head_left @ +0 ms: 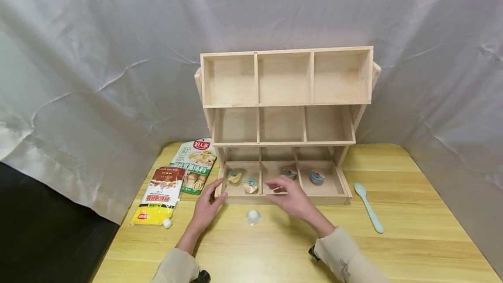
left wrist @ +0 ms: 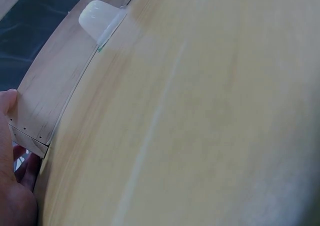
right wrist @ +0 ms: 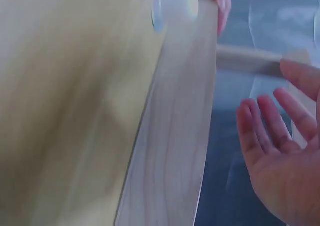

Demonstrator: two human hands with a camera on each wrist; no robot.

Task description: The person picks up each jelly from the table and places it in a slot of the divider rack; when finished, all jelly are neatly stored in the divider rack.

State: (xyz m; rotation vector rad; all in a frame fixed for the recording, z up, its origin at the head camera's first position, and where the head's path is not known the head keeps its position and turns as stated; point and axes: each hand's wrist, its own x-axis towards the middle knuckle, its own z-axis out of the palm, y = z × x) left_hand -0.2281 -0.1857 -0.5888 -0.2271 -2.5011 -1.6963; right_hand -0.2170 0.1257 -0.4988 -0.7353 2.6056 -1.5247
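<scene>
My left hand holds the front left corner of a three-tier wooden rack, thumb on the front board and fingers round the side. Over the bottom tier's middle compartment hovers my right hand, its fingers spread and slightly bent, with nothing in them. Two small jelly cups, a yellow-lidded one and a green-blue-lidded one, sit in the bottom left compartment. One jelly cup lies in the middle, partly behind the right hand, and another on the right. A whitish cup stands upside down before the rack.
Left of the rack lie a green-and-white food pouch and a red, white and yellow spouted pouch with a white cap. A pale blue spoon lies to the right. Grey cloth hangs behind the table.
</scene>
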